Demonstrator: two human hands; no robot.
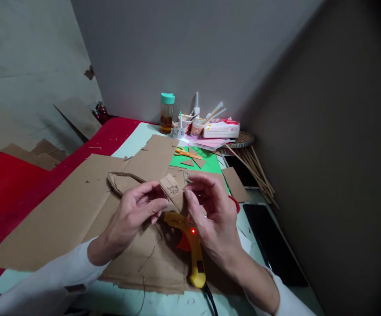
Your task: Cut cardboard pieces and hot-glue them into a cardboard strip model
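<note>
Brown cardboard piece (173,191), dark scribble on it. Glue gun (192,250) yellow, red light lit. Green sheet (210,163) and orange scissors (186,153) toward table's far edge. Teal-capped jar (167,113), amber contents. Red cloth (9,184) along left edge.

- The table (137,136) has a pale green top, with a red cloth (9,184) over its left side.
- A big sheet of brown cardboard (65,215) covers most of the middle.
- A yellow glue gun (192,250) lies on that cardboard near the front edge, its red light on.
- A green paper sheet (210,163) lies further back, with orange scissors (186,153) on it.
- At the back stand a jar with a teal lid (167,113), small cups of tools (190,125) and a white-and-red box (221,128).
- Wooden sticks (256,173) and a dark tablet (271,245) lie on the right.
</note>
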